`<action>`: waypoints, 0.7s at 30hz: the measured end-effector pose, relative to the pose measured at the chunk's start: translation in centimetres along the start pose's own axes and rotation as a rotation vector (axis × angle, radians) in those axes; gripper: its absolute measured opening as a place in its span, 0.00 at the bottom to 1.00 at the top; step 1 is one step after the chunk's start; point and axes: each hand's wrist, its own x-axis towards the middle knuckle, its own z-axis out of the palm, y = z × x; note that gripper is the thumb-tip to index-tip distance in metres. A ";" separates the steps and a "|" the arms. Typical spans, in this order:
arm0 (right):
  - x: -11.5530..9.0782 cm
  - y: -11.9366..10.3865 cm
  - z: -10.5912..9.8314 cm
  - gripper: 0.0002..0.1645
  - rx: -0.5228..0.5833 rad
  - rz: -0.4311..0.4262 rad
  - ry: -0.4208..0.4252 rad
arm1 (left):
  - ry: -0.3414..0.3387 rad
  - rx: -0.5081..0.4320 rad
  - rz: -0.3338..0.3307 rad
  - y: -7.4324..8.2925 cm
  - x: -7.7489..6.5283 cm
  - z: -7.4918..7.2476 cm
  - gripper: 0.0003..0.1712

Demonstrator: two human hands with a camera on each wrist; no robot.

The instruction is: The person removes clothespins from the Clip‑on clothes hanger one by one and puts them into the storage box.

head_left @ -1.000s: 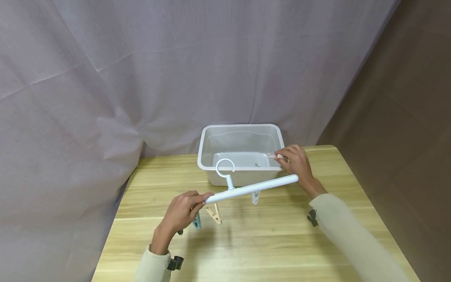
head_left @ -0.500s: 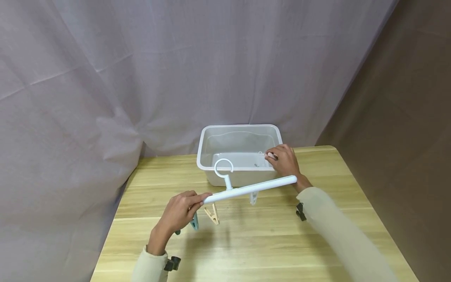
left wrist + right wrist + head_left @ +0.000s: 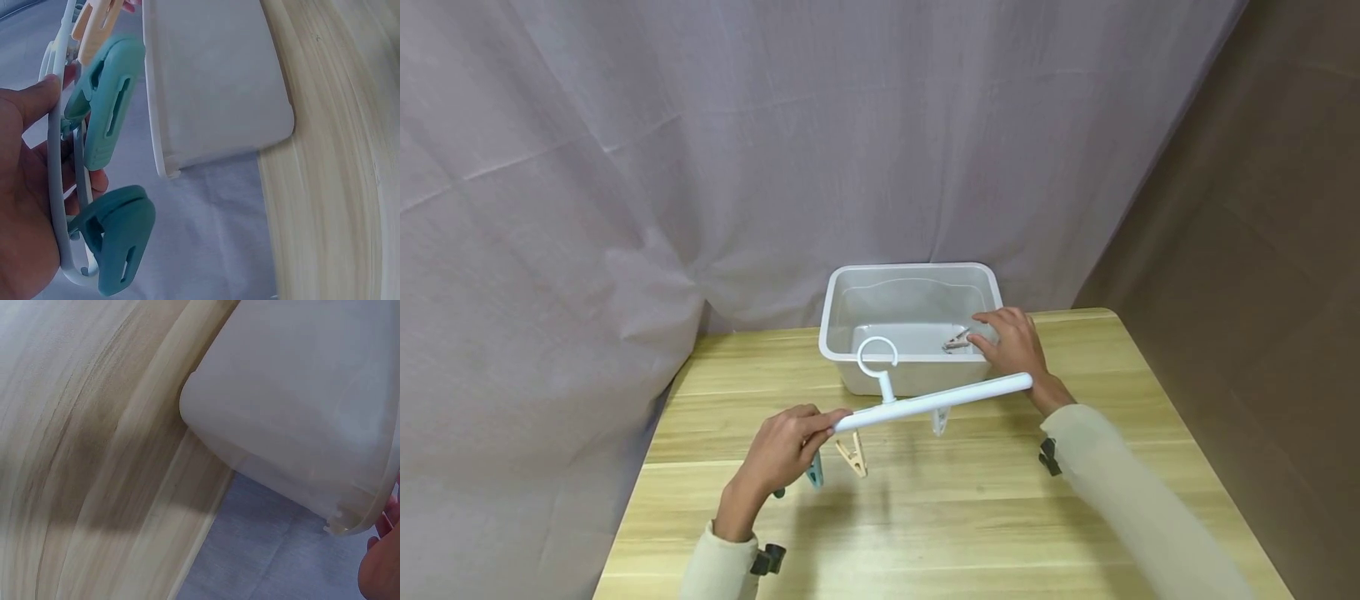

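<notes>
My left hand (image 3: 786, 450) grips the left end of a white clip hanger (image 3: 932, 402), its hook upright and its right end raised. Two teal clothespins (image 3: 115, 103) hang from it beside my fingers in the left wrist view. Farther along are a peach clothespin (image 3: 853, 456) and a clear clothespin (image 3: 940, 421). Over the right rim of a grey plastic bin (image 3: 887, 379) is my right hand (image 3: 1015, 342), thumb and fingers spread apart with nothing between them. Just below its fingertips a small pale and dark clothespin (image 3: 957, 340) lies inside the bin.
The bin stands at the back of a wooden table (image 3: 970, 517), against a grey curtain (image 3: 820, 150). A brown curtain (image 3: 1262, 250) runs along the right side.
My right hand moved left over the bin with the small clothespin, then let it go inside and drew back slightly right. The left hand and hanger hardly moved.
</notes>
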 end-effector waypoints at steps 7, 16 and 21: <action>-0.2 -0.3 0.1 0.23 -0.003 0.028 -0.018 | -0.006 -0.013 0.002 -0.1 0.0 -0.1 0.21; -0.7 -1.0 -0.6 0.21 0.024 0.044 0.025 | -0.002 -0.008 0.005 -0.2 0.4 0.2 0.20; -2.1 -1.8 -1.6 0.22 0.085 0.059 0.078 | -0.010 -0.017 -0.003 0.0 0.6 0.3 0.20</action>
